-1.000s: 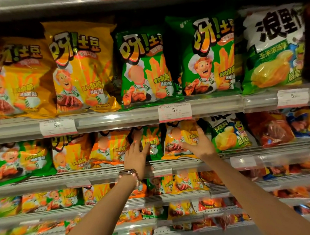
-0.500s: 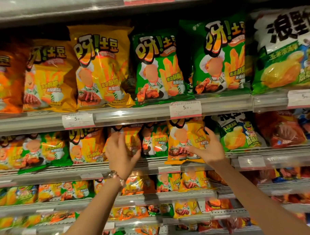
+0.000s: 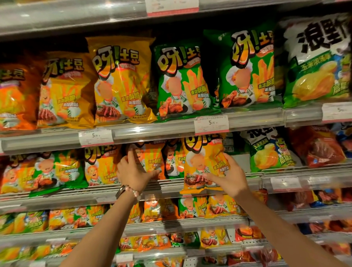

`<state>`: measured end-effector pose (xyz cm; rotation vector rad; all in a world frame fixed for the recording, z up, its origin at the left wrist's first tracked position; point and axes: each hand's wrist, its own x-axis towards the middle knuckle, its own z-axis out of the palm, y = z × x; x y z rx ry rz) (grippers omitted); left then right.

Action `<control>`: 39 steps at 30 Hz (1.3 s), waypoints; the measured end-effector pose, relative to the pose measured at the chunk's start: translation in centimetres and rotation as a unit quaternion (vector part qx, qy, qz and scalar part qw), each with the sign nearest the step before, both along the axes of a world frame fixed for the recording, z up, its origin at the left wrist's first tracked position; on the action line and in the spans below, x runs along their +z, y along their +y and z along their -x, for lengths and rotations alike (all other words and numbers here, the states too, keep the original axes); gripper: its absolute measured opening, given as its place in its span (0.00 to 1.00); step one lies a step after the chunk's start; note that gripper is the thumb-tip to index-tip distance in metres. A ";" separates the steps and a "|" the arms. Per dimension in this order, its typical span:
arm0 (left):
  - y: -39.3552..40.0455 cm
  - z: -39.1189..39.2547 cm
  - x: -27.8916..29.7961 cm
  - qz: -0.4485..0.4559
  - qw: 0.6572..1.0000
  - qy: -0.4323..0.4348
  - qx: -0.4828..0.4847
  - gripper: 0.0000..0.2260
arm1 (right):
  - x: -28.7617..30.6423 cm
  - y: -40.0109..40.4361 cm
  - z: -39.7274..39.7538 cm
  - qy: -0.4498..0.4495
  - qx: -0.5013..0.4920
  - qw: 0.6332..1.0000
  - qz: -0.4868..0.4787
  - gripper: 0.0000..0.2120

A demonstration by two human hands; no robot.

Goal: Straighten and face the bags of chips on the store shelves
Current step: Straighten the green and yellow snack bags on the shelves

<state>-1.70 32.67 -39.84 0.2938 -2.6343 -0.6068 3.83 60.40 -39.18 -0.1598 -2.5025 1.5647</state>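
Where we reached: as both our arms stretched up to the second shelf (image 3: 213, 181) from the top in view, each hand met a separate bag in the same row.
Right hand: our right hand (image 3: 227, 176) gripped the yellow bag (image 3: 202, 162) at its lower right corner, fingers curled behind the right edge and the thumb laid across the front near the printed steak.
Yellow bag: it stood forward of its row, upright with its face to us, its bottom edge hanging past the shelf lip and over the rail; the hand sat below and to the right of its middle.
Left hand: our left hand (image 3: 134, 172) lay against the orange bag (image 3: 152, 160), index finger pointing up along the bag's left part and the thumb stretched right across its lower front; we could not tell whether the other fingers curled round anything.
Orange bag: it sat back in the row, just left of a green bag (image 3: 173, 159), mostly above and right of the left hand.
Wrist: a watch and bead bracelet (image 3: 126, 191) ringed the left wrist.
Between the hands: the green bag stood between the two bags we touched, partly covered by the yellow one.
Shelf above: large yellow and green bags (image 3: 181, 80) faced outward, with price tags (image 3: 211, 123) clipped on the rail beneath them.
Right of the yellow bag: a green and white bag (image 3: 268, 149) stood near, not touching our right hand.
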 end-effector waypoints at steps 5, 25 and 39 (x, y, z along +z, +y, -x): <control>-0.3 -0.2 0.6 -0.035 0.999 0.039 -0.002 0.54 | -0.2 0.3 -0.1 0.009 -0.016 1.000 -0.011 0.47; -8.0 -11.4 1.0 -0.217 0.962 0.134 -0.098 0.46 | 0.3 -9.8 2.4 0.034 0.013 0.999 0.012 0.41; -19.9 -11.3 0.0 -0.202 0.968 0.147 0.005 0.46 | -1.2 -19.9 6.2 0.006 0.015 0.996 -0.090 0.45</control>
